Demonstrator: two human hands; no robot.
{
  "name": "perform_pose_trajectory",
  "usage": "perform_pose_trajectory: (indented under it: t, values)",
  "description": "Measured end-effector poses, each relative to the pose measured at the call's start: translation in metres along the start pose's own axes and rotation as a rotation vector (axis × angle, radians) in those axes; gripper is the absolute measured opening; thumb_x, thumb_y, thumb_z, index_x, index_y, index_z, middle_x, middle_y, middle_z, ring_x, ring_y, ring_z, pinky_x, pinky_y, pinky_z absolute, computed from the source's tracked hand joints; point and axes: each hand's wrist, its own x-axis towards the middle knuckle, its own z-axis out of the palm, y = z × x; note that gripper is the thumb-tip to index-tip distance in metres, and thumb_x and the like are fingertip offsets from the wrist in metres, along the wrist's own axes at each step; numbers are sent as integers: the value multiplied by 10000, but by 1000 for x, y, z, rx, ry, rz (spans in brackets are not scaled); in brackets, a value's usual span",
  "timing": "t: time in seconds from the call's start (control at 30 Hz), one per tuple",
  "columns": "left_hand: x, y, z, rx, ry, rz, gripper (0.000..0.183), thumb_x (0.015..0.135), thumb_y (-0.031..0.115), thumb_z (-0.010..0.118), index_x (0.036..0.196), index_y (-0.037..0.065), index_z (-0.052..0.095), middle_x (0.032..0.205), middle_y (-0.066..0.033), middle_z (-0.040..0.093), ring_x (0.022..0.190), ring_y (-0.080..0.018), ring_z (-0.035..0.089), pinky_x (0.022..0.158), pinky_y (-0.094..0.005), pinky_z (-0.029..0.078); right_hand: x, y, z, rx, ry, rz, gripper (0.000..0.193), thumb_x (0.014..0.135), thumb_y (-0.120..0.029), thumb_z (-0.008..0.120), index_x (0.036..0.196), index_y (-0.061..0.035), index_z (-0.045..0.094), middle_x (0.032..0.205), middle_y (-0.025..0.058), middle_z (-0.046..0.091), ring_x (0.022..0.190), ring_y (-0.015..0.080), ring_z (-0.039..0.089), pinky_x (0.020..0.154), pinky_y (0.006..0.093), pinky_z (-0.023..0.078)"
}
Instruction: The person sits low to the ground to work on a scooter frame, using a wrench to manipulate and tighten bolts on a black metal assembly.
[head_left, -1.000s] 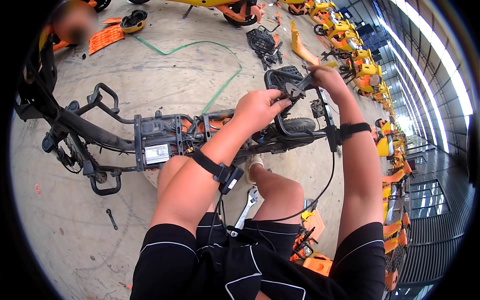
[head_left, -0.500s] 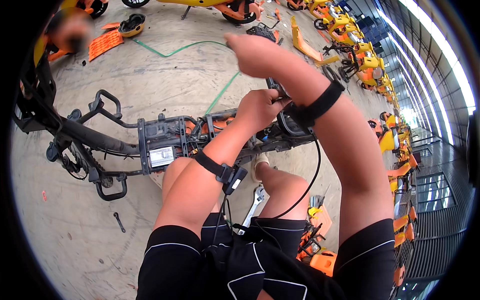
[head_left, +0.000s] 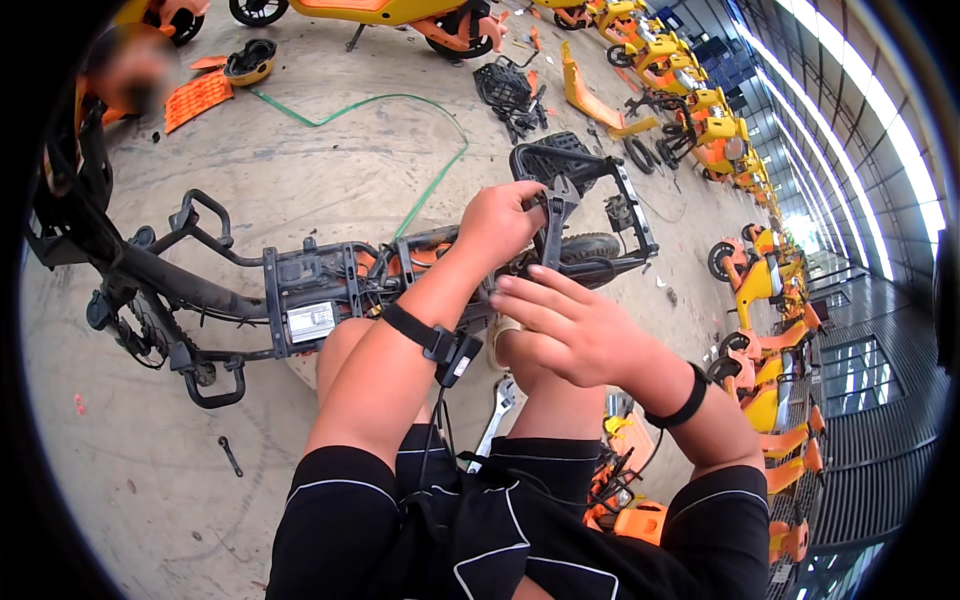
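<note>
Head view, left hand [head_left: 497, 222] fingers clenched on wrench [head_left: 553, 222] — upright, jaws up, right hand [head_left: 565, 330] released

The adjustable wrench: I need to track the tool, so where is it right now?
In the head view the adjustable wrench sits centre-right, gripped by the left hand above the stripped scooter frame, just over the right hand.

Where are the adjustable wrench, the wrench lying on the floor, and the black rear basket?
adjustable wrench [head_left: 553, 215], head view, on its jaw end above the left hand [head_left: 497, 222].
floor wrench [head_left: 497, 412], head view, on its shaft between the knees.
black rear basket [head_left: 552, 158], head view, on its mesh wall.
</note>
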Motion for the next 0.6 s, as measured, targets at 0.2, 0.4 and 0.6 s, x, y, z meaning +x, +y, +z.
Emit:
perform_pose_trajectory:
  t: [0.2,0.4,0.6]
  values:
    - [1,10,0,84,-48,-23,246,861,291,738,1032,115,751,683,-107,675,591,-243,634,569,-364,461,-94,-2,17,-165,290,411,164,827,2,641,949,-82,571,1331,187,628,1223,354,614,1034,446,467]
    - [-1,12,2,44,-39,-11,266,873,277,756,1039,69,749,648,-48,637,557,-128,553,538,-308,421,-116,8,36,248,572,776,357,882,146,548,1194,-24,587,1256,221,656,781,255,700,716,316,561]
    - [-1,3,0,9,-38,-10,295,875,326,748,1048,88,753,650,-70,659,559,-163,581,549,-329,430,-122,34,36,168,209,1268,251,929,-66,601,1179,-67,629,980,195,677,821,368,667,724,439,525]
